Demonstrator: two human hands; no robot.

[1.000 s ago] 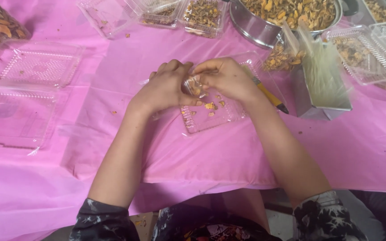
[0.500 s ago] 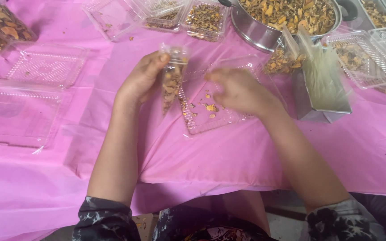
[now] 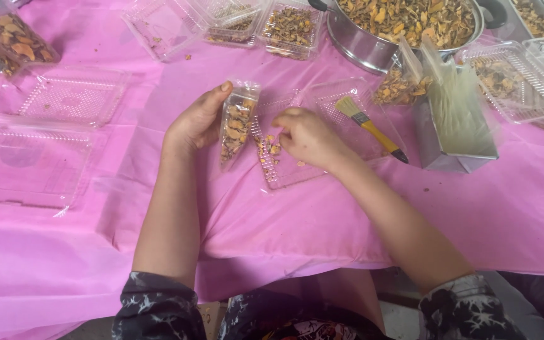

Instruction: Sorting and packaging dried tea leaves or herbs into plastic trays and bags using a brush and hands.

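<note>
Over the pink cloth [image 3: 322, 214] we hold the cone bag [image 3: 237, 123] in our left hand [image 3: 198, 119], mouth up, point toward us; our right hand [image 3: 306, 135], just beside, pinches loose pieces [image 3: 271, 148] in the clear tray [image 3: 284, 170].

Bare pink tablecloth [image 3: 322, 220] near the person gives free room betw. the arms & to both sides, but fwd is blocked by the steel pan [image 3: 373, 44], metal box [image 3: 454, 135] w/ brush [image 3: 369, 126] to the right, empty clear trays [image 3: 33, 167] left.
</note>
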